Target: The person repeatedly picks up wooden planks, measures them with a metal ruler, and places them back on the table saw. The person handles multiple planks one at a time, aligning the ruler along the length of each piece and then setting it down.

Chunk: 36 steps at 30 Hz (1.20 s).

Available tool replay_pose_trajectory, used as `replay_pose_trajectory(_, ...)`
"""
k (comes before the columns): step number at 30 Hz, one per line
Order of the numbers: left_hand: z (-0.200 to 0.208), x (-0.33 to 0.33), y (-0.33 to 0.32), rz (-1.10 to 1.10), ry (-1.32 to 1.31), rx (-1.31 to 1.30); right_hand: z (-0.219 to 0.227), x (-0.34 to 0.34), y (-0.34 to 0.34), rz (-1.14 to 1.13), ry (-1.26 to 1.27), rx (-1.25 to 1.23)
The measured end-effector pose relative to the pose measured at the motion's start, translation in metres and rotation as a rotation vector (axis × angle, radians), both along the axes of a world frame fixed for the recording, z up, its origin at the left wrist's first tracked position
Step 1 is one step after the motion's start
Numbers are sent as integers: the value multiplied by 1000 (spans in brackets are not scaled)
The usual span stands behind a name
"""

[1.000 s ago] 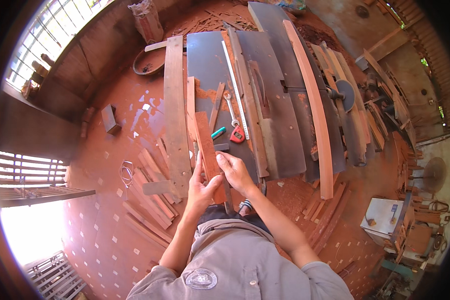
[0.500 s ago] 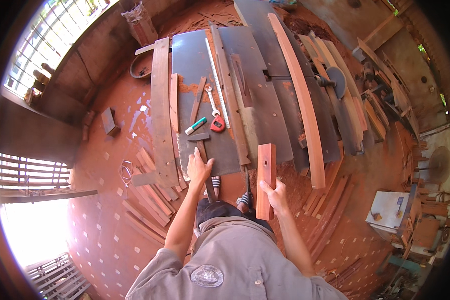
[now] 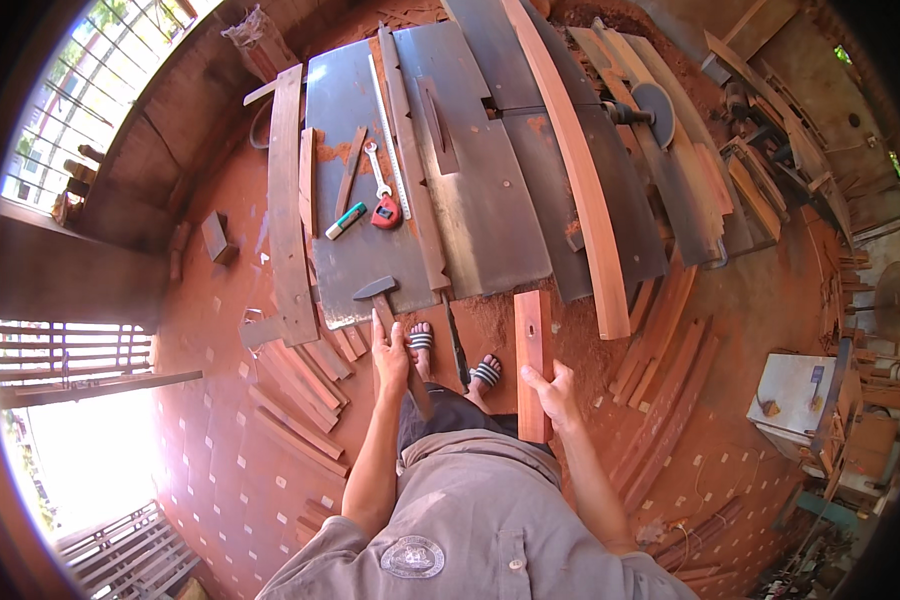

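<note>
1. Your left hand (image 3: 393,362): fingers curled in around the handle of the hammer (image 3: 375,288), thumb on the right side; part of the grip is hidden, so how tight it is you cannot tell

2. Hammer: head just ahead of your left fingertips, over the near edge of the metal table (image 3: 340,100); handle comes out behind the palm and slants back toward your lap; whether the head touches the table, cannot tell

3. Your right hand (image 3: 557,394): closed on the wood block (image 3: 532,360), thumb across the upper face, other fingers mostly out of sight behind its right side

4. Wood block: left of your right fingers, off the table, reddish, long and squared; far end reaches ahead of the thumb, near end points back to your body; small dark hole ahead of the thumb

5. Ahead of your left fingers, past the hammer: marker pen (image 3: 346,220), and just right of it the red tape measure (image 3: 386,211)

6. Further out from the same fingers: wrench (image 3: 377,170), with the white ruler (image 3: 390,140) along its right

7. Ahead and right of your right fingers: long plank (image 3: 580,170) across the table

8. Between your two hands, lower down: striped sandals (image 3: 485,373) on your feet
</note>
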<state>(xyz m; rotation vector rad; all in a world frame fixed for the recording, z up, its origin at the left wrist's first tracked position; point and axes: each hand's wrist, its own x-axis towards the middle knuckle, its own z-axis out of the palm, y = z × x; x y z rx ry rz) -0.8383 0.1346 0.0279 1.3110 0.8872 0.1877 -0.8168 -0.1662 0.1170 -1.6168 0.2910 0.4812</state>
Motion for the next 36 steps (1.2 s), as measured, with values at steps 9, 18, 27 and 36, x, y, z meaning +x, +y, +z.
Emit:
replay_pose_trajectory(9,17,-8,-41,-145,-12,-32,5,10,-29,56,-13,-23)
replay_pose_trajectory(18,-9,-8,-61,61,-99,11,12,20,-43,76,-20,-63)
replay_pose_trajectory(27,-2,-1,-53,204,-128,-34,13,23,-49,150,-38,-115)
replay_pose_trajectory(36,39,16,-16,-140,-79,167,7,26,-42,151,-40,-103)
